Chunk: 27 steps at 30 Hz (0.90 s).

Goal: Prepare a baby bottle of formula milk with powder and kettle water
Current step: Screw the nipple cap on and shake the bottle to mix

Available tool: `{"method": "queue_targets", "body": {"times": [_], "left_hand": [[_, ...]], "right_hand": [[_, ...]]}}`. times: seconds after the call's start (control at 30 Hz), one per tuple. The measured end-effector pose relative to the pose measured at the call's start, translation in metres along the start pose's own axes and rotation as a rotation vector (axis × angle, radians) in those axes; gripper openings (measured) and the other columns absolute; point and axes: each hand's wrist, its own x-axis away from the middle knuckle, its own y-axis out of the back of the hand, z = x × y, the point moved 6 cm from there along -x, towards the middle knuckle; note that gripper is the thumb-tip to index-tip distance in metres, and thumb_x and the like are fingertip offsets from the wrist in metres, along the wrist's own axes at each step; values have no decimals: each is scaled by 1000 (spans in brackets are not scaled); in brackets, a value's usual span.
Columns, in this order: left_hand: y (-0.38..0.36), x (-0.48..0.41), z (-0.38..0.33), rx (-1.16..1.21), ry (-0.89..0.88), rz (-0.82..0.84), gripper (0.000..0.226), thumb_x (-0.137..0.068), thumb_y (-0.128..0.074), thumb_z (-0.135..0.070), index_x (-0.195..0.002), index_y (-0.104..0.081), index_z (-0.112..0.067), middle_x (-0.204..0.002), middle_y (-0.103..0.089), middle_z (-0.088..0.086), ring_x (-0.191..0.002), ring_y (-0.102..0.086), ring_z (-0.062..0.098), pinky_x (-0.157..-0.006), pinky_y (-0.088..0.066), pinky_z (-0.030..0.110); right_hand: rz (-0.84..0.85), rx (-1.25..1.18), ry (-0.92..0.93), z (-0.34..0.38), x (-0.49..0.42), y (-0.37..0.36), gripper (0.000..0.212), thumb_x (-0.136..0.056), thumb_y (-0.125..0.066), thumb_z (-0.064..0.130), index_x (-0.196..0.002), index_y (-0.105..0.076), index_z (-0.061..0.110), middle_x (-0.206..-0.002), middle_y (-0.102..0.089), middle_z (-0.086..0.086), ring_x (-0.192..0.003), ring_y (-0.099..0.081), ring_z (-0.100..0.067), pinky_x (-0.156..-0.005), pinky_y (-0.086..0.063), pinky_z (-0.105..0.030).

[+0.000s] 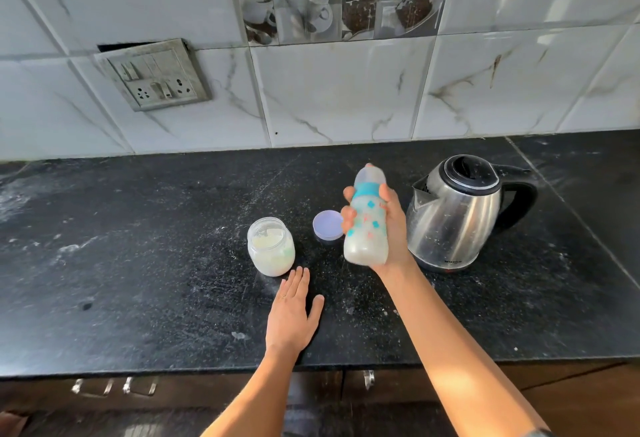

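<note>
R hand (393, 228) fingers (348, 216) are wrapped round the bottle (367, 225), thumb up by the teal ring, a full firm grip. Bottle sits centre-right of frame, tilted a bit, base looks clear of the table (138, 263). L hand (292, 312) lies flat on the table at lower centre, fingers straight, holding nothing, tips just beside the jar (270, 246). Risks, as I judge: if this is the mixing step, a ring not screwed tight means a leak or spray of warm mix over the hand. Wet plastic could also slip thru the grip. The kettle (453, 211) is right beside the R hand, so a wide swing could knock it, poss. hot. Jar is open w/ L fingertips close: a nudge tips it, or drips fall in & clump the powder (268, 241). Containers: bottle is closed w/ ring + clear cap, cloudy white liquid inside, exact level hard to read. Jar looks approx half full of pale powder, smeared up the walls; the greenish bit inside is maybe a scoop, can't tell. Its lid (328, 224) lies on the table betw. jar & bottle, partly behind the bottle. Kettle lid is down, contents not visible.
</note>
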Motion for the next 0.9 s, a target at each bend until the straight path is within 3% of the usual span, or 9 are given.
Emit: {"method": "queue_targets", "body": {"times": [0.1,0.27,0.4,0.47,0.53,0.6,0.77,0.9], "left_hand": [[0,0,0,0,2,1,63,-99,-32,-50,-153,-16,-21,-158,-12,-9,-138,8,-6,-109,14,10],[0,0,-1,0,-3,3,64,-99,-33,-50,-153,-17,-20,-158,-12,-8,-139,7,-5,-109,14,11],[0,0,-1,1,4,4,64,-99,-33,-49,-153,-16,-20,-158,-12,-9,-139,8,-6,-110,13,11],[0,0,-1,4,5,0,64,-99,-34,-50,-153,-16,-21,-158,-11,-10,-138,8,-6,-109,13,11],[0,0,0,6,4,3,64,-99,-33,-50,-153,-16,-22,-157,-10,-11,-138,8,-7,-108,14,10],[0,0,0,10,2,6,63,-99,-34,-49,-153,-16,-21,-158,-11,-10,-139,7,-6,-109,14,10],[-1,-1,0,0,-3,2,64,-98,-34,-50,-152,-18,-20,-158,-12,-9,-139,7,-6,-108,14,10],[-1,0,1,3,-5,4,63,-99,-33,-50,-152,-18,-20,-158,-12,-10,-139,7,-5,-108,14,10]], "right_hand": [[91,65,-11,-7,6,-8,41,-79,-68,34,-119,-63,26,-96,-58,-8,-63,-61,-17,-56,-54,-29],[-58,-55,8,5,-4,2,60,-54,-89,32,-100,-58,10,-88,-59,-5,-57,-62,-17,-53,-54,-27],[112,129,-102,-14,10,-5,34,-78,-69,36,-111,-69,25,-93,-64,-3,-66,-62,-15,-58,-54,-27],[22,68,-52,-6,6,-4,50,-70,-77,33,-115,-61,18,-92,-61,-6,-61,-61,-17,-54,-54,-28],[-86,-59,12,8,-2,4,67,-51,-90,29,-104,-54,8,-87,-58,-6,-57,-60,-17,-50,-53,-26],[-105,-75,36,17,-2,9,70,-47,-92,30,-100,-52,7,-84,-58,-5,-56,-60,-16,-51,-54,-25],[111,141,-72,3,16,8,56,-80,-71,33,-130,-48,23,-98,-56,-9,-62,-59,-18,-54,-54,-29],[-79,5,6,20,3,7,68,-52,-90,33,-105,-56,10,-90,-60,-6,-58,-62,-18,-51,-54,-27]]}}
